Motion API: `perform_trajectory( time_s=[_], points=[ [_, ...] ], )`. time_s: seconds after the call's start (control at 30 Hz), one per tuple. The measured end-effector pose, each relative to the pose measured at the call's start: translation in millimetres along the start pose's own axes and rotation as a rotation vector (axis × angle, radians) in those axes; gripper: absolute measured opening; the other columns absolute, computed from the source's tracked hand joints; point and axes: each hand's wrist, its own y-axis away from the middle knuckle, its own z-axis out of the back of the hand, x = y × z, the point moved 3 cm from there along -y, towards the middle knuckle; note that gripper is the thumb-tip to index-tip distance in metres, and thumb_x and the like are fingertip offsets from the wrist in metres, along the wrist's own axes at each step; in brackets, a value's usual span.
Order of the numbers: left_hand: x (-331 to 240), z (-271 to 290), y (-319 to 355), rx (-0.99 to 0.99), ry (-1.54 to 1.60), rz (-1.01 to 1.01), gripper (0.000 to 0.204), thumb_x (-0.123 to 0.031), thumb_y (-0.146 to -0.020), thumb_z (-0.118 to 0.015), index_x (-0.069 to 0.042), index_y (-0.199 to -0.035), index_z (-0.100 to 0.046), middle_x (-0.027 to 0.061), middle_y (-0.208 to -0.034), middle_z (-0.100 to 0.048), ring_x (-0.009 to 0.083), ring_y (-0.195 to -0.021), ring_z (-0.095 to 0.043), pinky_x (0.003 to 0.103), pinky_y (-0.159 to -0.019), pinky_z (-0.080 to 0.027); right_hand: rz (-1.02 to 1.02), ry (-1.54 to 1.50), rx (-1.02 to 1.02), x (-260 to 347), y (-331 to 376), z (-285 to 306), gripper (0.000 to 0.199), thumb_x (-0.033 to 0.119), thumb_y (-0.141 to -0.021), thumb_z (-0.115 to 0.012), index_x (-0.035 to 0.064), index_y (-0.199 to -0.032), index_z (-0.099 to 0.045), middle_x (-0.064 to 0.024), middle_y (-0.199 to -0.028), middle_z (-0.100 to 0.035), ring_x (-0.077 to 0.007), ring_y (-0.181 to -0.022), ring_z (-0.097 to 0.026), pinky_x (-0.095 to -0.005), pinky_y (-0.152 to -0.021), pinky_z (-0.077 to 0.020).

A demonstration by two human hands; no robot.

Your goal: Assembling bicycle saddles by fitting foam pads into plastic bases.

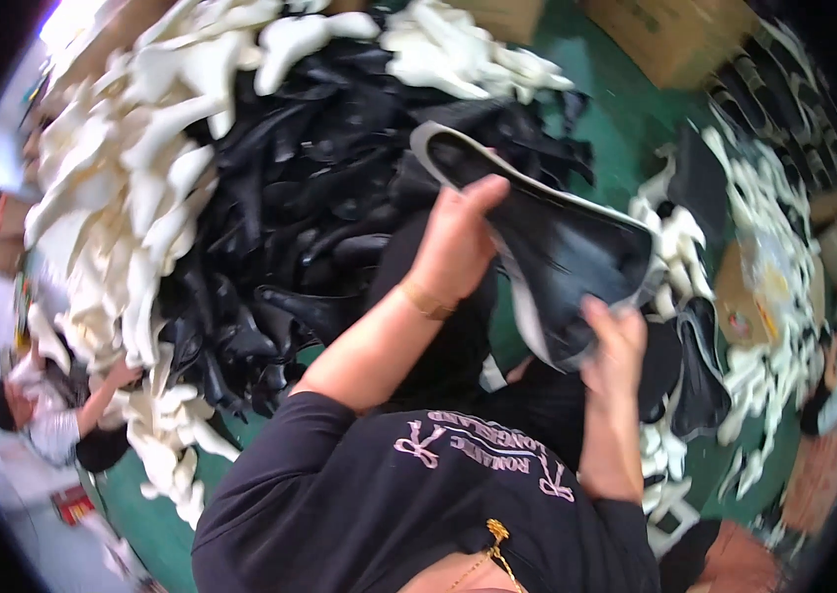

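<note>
A black bicycle saddle shell (567, 247) with a pale grey rim is held up before me, its hollow side facing me. The narrow nose points to the upper left and the wide end to the lower right. My left hand (458, 237) is closed on the edge near the nose, thumb over the rim. At the wide end, my right hand (616, 346) grips the lower edge with its fingers partly hidden behind it. Beyond my left arm lies a big heap of glossy black saddle pieces (290, 178).
White saddle-shaped pads (171, 168) are piled left and at the back, more white pads (764, 227) at right. Cardboard boxes (675, 35) stand on the green floor (606, 119). One person (52, 415) works at far left, another (829, 390) at far right.
</note>
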Motion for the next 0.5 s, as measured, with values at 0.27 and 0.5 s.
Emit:
perform_trajectory(
  time_s=[0.27,0.5],
  points=[
    [-114.9,103.7,-5.8,-0.348,-0.837,-0.298,0.03,-0.018,-0.093,-0.062,-0.003,-0.118,-0.056,0.0095,-0.107,-0.065,0.0174,-0.099,-0.063,0.032,-0.082,-0.053,0.128,0.493,-0.546,154.6,117.7,323.1,0.048,0.021,-0.077,-0.063,-0.0027,-0.118,-0.058,-0.0188,-0.111,-0.063,-0.0279,-0.097,-0.063,-0.0411,-0.091,-0.0486],
    [-244.7,373.0,89.3,-1.3,-1.32,-0.815,0.03,-0.009,-0.079,-0.07,0.0,-0.106,-0.059,0.0114,-0.094,-0.064,0.0168,-0.076,-0.062,0.032,-0.07,-0.053,-0.145,0.995,-0.58,406.0,-3.8,565.5,0.053,0.031,-0.079,-0.065,0.0022,-0.123,-0.057,-0.0191,-0.113,-0.064,-0.029,-0.1,-0.063,-0.0443,-0.092,-0.0465]
  ],
)
